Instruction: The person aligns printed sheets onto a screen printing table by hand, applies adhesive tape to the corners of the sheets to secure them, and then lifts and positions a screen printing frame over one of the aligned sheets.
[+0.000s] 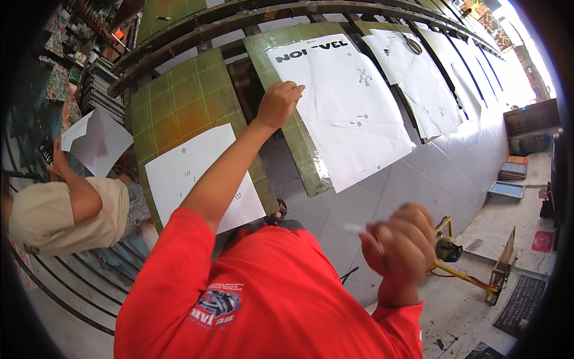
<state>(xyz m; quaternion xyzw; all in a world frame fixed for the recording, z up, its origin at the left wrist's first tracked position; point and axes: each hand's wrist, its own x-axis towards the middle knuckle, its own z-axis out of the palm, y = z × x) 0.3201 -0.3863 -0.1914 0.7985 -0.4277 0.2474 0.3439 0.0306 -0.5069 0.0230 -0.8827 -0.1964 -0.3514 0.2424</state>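
Observation:
My left hand [280, 103] is closed over the left edge of a green board, its fingertips pinched at the edge of a white printed sheet [344, 110]. Whether anything is in that pinch is hidden. Black lettering and small line drawings mark the sheet, and shiny clear film shows along the board's side. Out to the right, above the floor, my right hand [402, 244] is raised with curled fingers, smeared by motion. A small pale thing [354, 228] sticks out from its fingertips, too blurred to name. Under my left forearm lies another white sheet [200, 176] with small marks.
Green boards [173, 99] stand in a row on dark rails. More printed sheets [415, 84] lie farther right, with scissors [412, 45] on one. At left, a person in a beige shirt [66, 209] handles white paper [101, 140]. A yellow metal frame [463, 275] stands low at right.

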